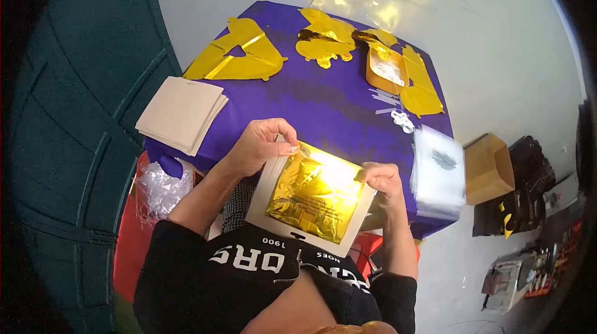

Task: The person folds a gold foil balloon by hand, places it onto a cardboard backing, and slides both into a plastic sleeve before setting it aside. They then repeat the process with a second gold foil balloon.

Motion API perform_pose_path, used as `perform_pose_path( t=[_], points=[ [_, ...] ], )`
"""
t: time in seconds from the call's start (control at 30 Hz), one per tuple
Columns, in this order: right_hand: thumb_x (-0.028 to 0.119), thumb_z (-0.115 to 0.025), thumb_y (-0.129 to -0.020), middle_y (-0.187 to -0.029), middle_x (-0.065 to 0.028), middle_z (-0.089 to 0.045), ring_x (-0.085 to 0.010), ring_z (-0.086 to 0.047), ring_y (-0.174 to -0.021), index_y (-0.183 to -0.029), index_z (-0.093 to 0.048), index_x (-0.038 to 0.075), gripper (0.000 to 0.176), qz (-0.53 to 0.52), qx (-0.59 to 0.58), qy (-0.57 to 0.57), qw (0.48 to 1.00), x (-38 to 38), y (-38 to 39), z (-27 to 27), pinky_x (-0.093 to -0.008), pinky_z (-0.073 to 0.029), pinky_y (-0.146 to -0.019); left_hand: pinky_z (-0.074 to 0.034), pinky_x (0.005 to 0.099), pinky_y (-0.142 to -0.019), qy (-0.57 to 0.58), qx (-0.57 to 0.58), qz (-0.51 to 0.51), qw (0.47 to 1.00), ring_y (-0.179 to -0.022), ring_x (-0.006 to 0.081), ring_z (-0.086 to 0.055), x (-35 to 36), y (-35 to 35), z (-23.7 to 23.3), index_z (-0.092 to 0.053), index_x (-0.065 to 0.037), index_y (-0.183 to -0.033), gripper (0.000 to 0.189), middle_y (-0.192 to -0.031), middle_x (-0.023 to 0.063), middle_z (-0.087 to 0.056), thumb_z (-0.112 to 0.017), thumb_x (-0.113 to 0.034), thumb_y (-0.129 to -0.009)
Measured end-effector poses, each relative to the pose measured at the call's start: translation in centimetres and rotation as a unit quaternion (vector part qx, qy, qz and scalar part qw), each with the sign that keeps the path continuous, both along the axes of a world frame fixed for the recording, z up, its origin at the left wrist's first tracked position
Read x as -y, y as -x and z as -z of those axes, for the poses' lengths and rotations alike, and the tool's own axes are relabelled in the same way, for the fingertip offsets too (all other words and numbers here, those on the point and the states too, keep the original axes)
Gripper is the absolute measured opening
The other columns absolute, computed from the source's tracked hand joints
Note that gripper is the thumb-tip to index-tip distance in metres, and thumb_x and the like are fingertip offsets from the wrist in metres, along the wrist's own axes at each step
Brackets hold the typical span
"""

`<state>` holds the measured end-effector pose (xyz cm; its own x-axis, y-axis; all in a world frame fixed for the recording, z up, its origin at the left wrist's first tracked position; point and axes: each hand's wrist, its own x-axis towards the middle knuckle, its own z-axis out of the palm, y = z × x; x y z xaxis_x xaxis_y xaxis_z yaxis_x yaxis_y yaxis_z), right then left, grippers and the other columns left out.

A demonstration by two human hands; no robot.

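The person's left hand and right hand pinch the far corners of a shiny gold foil packet on a flat white rectangular card.

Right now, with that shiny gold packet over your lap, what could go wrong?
The gold packet might crease or tear: its film looks thin, and the left hand's fingers are at its corner. The white card behind it could slip into the lap if the right hand loosens. The translucent stack by the table's edge might slide off if the right arm brushes it.
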<state>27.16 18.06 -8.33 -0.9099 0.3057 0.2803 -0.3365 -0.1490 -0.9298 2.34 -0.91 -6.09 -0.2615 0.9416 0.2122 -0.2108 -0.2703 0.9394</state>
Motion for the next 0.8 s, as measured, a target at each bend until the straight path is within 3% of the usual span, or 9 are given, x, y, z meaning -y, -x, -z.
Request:
perform_pose_path(
  t=[0.3,0.4,0.43,0.47,0.53,0.63,0.67,0.77,0.8],
  points=[
    [0.015,-0.066,-0.076,-0.081,-0.0074,-0.065,-0.0159,-0.054,-0.067,-0.085,-0.070,-0.005,0.022,-0.027,0.142,-0.103,0.984,-0.9,-2.2,-2.7,-0.0287,-0.040,-0.061,-0.045,0.0164,-0.065,-0.019,-0.092,-0.018,0.995,-0.075,0.0048,-0.058,0.5,-0.1,0.4,-0.060,-0.001,-0.095,0.009,-0.090,0.0019,-0.062,-0.062,0.002,-0.087],
    [0.016,-0.064,-0.076,-0.071,-0.0093,-0.064,-0.0156,-0.054,-0.065,-0.075,-0.071,-0.005,0.022,-0.075,0.062,-0.105,0.990,-2.5,-3.5,-3.2,-0.0254,-0.039,-0.056,-0.048,0.0170,-0.064,0.057,-0.010,-0.017,0.998,-0.074,0.0053,-0.059,1.3,-0.5,-0.6,-0.059,-0.001,-0.097,0.012,-0.090,0.0022,-0.062,-0.062,0.003,-0.087],
    [0.022,-0.064,-0.077,-0.061,-0.0119,-0.062,-0.0160,-0.054,-0.061,-0.066,-0.070,-0.004,0.029,-0.043,0.065,-0.087,0.993,-3.3,-4.3,-2.8,-0.0234,-0.037,-0.052,-0.050,0.0186,-0.066,0.052,-0.004,-0.009,0.999,-0.077,0.0057,-0.060,1.4,-0.3,-0.7,-0.058,-0.002,-0.098,0.013,-0.090,0.0017,-0.062,-0.062,0.003,-0.086],
    [0.029,-0.063,-0.082,-0.060,-0.0127,-0.063,-0.0188,-0.053,-0.054,-0.049,-0.054,0.001,0.044,0.015,0.090,-0.095,0.991,-4.7,-5.3,-2.4,-0.0331,-0.041,-0.052,-0.050,0.0184,-0.066,0.052,-0.002,-0.008,0.999,-0.077,0.0055,-0.060,1.4,-0.3,-0.7,-0.058,-0.002,-0.098,0.013,-0.090,0.0016,-0.062,-0.062,0.003,-0.086],
    [0.035,-0.056,-0.088,-0.058,-0.0082,-0.059,-0.0160,-0.053,-0.053,-0.051,-0.052,0.004,0.048,0.130,0.159,-0.096,0.974,-5.3,-4.6,-4.4,-0.0298,-0.041,-0.051,-0.049,0.0180,-0.064,0.051,0.002,-0.003,0.999,-0.076,0.0051,-0.059,1.3,-0.4,-0.7,-0.058,-0.003,-0.098,0.013,-0.090,0.0013,-0.062,-0.062,0.003,-0.086],
    [0.040,-0.044,-0.096,-0.056,-0.0067,-0.055,-0.0141,-0.051,-0.054,-0.069,-0.063,0.002,0.051,0.189,0.300,-0.111,0.929,-1.9,-1.2,-7.5,-0.0263,-0.038,-0.051,-0.048,0.0178,-0.063,0.068,-0.007,-0.012,0.998,-0.073,0.0045,-0.058,0.7,-0.7,-0.8,-0.058,-0.003,-0.097,0.014,-0.088,0.0004,-0.061,-0.062,0.003,-0.085],
    [0.042,-0.045,-0.096,-0.058,-0.0043,-0.055,-0.0128,-0.051,-0.056,-0.079,-0.064,0.002,0.047,0.165,0.307,-0.175,0.921,-1.2,-0.3,-7.6,-0.0283,-0.040,-0.053,-0.048,0.0178,-0.063,0.063,-0.032,-0.026,0.997,-0.072,0.0045,-0.058,0.5,-0.7,-0.6,-0.059,-0.003,-0.097,0.015,-0.088,0.0000,-0.061,-0.062,0.003,-0.085],
    [0.035,-0.064,-0.090,-0.059,-0.0015,-0.056,-0.0110,-0.051,-0.055,-0.073,-0.063,-0.002,0.041,-0.035,0.271,-0.388,0.880,-1.5,0.9,-7.4,-0.0315,-0.044,-0.053,-0.048,0.0186,-0.064,0.061,-0.108,-0.083,0.989,-0.069,0.0058,-0.058,-0.1,-1.0,-1.0,-0.057,-0.001,-0.106,0.025,-0.082,-0.0006,-0.060,-0.064,0.003,-0.082],
    [0.031,-0.063,-0.092,-0.060,-0.0010,-0.058,-0.0099,-0.052,-0.053,-0.073,-0.064,-0.002,0.038,-0.089,0.277,-0.237,0.927,-1.2,0.8,-6.7,-0.0290,-0.044,-0.051,-0.048,0.0188,-0.064,0.061,-0.047,-0.066,0.995,-0.068,0.0063,-0.058,-0.3,-1.1,-1.1,-0.056,0.000,-0.109,0.028,-0.081,-0.0001,-0.060,-0.065,0.002,-0.082]
  ],
)
